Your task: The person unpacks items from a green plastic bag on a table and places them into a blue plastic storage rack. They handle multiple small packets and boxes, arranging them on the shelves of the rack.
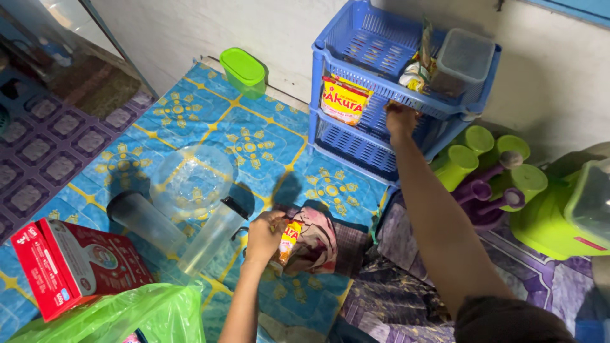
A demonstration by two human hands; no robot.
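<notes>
A green lidded tub [244, 71] stands by the wall on the blue patterned mat [190, 114]. A clear bowl [189, 180] sits beside two clear tumblers [147, 221], near a red carton [67, 263]. Green cups [502, 162] cluster further right.

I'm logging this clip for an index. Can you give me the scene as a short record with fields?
left hand: holds a small yellow-red sachet over a crumpled cloth
right hand: reaches into the blue tiered rack, middle shelf
rack front: a yellow-red packet
floor: clear bowl, two clear tumblers, red carton, green lidded tub
</notes>
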